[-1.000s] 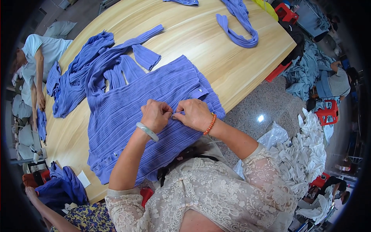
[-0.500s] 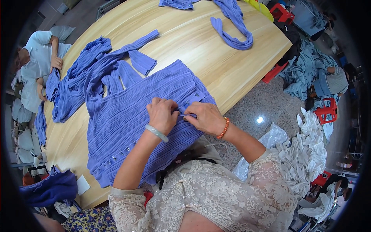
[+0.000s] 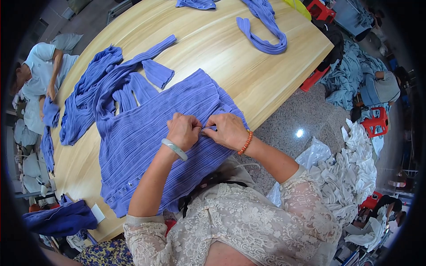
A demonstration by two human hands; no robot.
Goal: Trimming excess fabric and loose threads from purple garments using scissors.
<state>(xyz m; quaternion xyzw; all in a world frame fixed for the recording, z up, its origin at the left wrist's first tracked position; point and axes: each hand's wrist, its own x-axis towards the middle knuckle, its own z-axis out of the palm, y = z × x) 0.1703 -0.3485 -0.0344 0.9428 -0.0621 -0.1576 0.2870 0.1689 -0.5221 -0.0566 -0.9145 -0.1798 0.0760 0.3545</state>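
Observation:
A ribbed purple-blue knit garment (image 3: 146,128) lies spread over the table edge in front of me, its long sleeves trailing to the far left. Small shiny fasteners (image 3: 130,183) run along its near left edge. My left hand (image 3: 183,130), with a pale bangle at the wrist, pinches the garment near its right edge. Close beside it my right hand (image 3: 226,130), wearing an orange bead bracelet, grips a folded bit of the same edge between thumb and fingers. What exactly lies between the fingertips is too small to make out.
More purple-blue garments lie on the wooden table (image 3: 204,51), at its far edge and left. A person in white (image 3: 42,71) works at the left edge. Pale fabric heaps (image 3: 346,177) cover the floor at right, near a red stool (image 3: 376,122) and another person (image 3: 379,91).
My right hand has shifted left, nearer my left hand, and its fingers have curled more. The person at left has lifted a piece of purple fabric. The view has shifted slightly.

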